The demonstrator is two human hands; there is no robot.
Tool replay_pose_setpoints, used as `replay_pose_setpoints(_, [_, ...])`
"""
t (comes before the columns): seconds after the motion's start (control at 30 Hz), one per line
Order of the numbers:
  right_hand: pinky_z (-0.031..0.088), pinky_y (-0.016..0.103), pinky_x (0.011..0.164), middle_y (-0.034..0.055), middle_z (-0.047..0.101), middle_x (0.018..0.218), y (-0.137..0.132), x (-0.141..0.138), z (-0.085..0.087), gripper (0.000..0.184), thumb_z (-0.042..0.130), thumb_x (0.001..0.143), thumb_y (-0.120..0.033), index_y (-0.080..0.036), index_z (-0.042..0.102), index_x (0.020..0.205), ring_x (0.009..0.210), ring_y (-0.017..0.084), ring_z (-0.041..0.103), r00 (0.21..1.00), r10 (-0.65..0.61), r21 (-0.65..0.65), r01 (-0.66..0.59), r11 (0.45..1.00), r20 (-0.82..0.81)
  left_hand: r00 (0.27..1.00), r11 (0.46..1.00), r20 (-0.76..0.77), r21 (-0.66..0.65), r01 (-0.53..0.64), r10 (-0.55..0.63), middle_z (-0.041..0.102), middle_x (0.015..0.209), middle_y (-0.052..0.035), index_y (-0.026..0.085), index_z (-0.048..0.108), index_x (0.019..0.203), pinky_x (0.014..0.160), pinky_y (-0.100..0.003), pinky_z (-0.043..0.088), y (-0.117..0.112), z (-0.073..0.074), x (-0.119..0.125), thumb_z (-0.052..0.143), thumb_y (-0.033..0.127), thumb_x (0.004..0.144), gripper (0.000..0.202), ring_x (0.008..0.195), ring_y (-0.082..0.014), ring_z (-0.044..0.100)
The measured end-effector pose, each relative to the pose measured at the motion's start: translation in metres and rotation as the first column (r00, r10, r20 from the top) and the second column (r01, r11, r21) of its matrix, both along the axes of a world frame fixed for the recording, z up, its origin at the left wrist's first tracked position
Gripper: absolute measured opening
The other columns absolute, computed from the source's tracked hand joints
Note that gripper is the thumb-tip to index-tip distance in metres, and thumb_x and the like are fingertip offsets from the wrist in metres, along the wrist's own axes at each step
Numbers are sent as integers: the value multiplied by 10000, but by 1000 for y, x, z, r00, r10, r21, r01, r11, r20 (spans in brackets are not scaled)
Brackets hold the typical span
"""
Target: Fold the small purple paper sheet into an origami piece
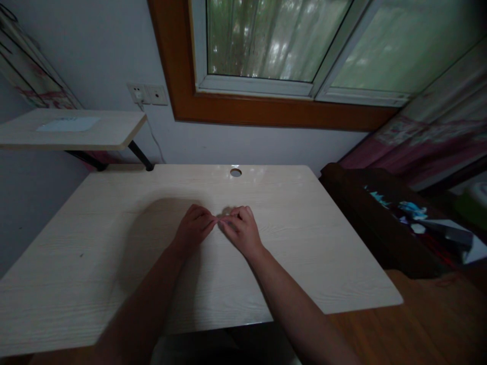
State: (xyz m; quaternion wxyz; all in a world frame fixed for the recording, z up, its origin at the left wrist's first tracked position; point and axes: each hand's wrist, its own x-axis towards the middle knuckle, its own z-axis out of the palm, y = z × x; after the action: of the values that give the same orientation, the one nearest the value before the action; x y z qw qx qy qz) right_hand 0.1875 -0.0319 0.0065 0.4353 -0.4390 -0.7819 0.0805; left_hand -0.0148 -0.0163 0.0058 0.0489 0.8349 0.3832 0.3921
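Over the middle of the pale desk (297,243), my left hand (193,227) and my right hand (243,228) meet fingertip to fingertip. Both are closed in a pinch, thumbs against the fingers. Something small and pinkish may be between the fingertips, but it is too small to tell apart from the skin. The wrists rest low near the desktop, and a broad shadow falls to the left.
A raised shelf (125,129) on black legs stands at the back left, with a sheet of paper (68,124) on it. A round cable hole (236,173) lies near the back edge. A dark cabinet (361,223) with assorted items stands right of the desk.
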Motion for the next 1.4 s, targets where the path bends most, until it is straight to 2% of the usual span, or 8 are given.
replay_pose_setpoints(0.13, [452, 395, 782, 64, 571, 887, 2, 2, -3, 92, 668, 862, -267, -252, 728, 931, 889, 225, 523, 998, -48, -3, 48, 999, -42, 997, 998, 52, 0, -61, 61, 648, 827, -46, 225, 713, 863, 812, -349, 500, 1, 0, -1, 636, 245, 874, 80, 845, -186, 567])
replay_pose_setpoints(0.37, [470, 399, 804, 56, 538, 888, 6, 8, -4, 76, 664, 866, -265, -239, 726, 901, 898, 220, 538, 955, -200, -47, 194, 980, -220, 978, 987, 140, 10, -160, 157, 647, 811, -42, 215, 695, 824, 771, -343, 498, 6, -3, -5, 656, 259, 858, 67, 824, -186, 577])
replay_pose_setpoints(0.43, [477, 402, 823, 63, 541, 929, 7, 7, -4, 106, 671, 866, -274, -246, 725, 952, 924, 223, 541, 952, -198, -66, 188, 980, -235, 974, 985, 153, 12, -170, 166, 648, 799, -39, 214, 694, 823, 771, -343, 496, 6, -3, -5, 655, 264, 860, 73, 814, -184, 576])
replay_pose_setpoints(0.57, [478, 409, 851, 77, 566, 1014, 5, 4, -1, 231, 703, 848, -285, -284, 712, 1080, 972, 230, 540, 982, -96, -60, 87, 994, -160, 985, 994, 134, -12, -110, 110, 657, 814, -39, 225, 707, 838, 793, -352, 496, 5, -2, -3, 653, 277, 865, 80, 818, -182, 578])
replay_pose_setpoints(0.7, [464, 411, 842, 67, 607, 959, 4, 4, -1, 151, 664, 881, -249, -281, 731, 1012, 954, 226, 540, 996, -41, -42, 38, 998, -82, 992, 997, 100, -37, -68, 72, 655, 849, -39, 235, 713, 879, 821, -359, 492, 3, -2, -1, 647, 273, 874, 76, 858, -189, 564])
replay_pose_setpoints(0.93, [449, 402, 838, 68, 621, 941, 2, 3, 0, 138, 627, 907, -252, -262, 720, 1008, 933, 226, 530, 1000, -8, -26, 8, 1000, -12, 998, 998, 38, -39, -39, 40, 654, 856, -41, 223, 705, 886, 847, -366, 478, 1, 0, 1, 617, 243, 893, 90, 858, -192, 555])
replay_pose_setpoints(1.23, [441, 402, 842, 81, 583, 965, 0, 3, 3, 154, 572, 929, -232, -230, 718, 976, 953, 235, 516, 992, -101, -44, 97, 994, -82, 988, 995, 121, -29, -93, 95, 671, 823, -38, 227, 703, 834, 814, -355, 496, 3, 0, -2, 652, 237, 858, 57, 836, -190, 576])
replay_pose_setpoints(1.4, [449, 411, 836, 77, 573, 932, 5, 7, -2, 163, 563, 930, -237, -216, 724, 934, 929, 231, 528, 950, -216, -82, 203, 976, -226, 943, 974, 247, -89, -209, 224, 639, 802, -30, 211, 683, 800, 775, -325, 505, 7, 0, -9, 653, 268, 855, 84, 798, -172, 585])
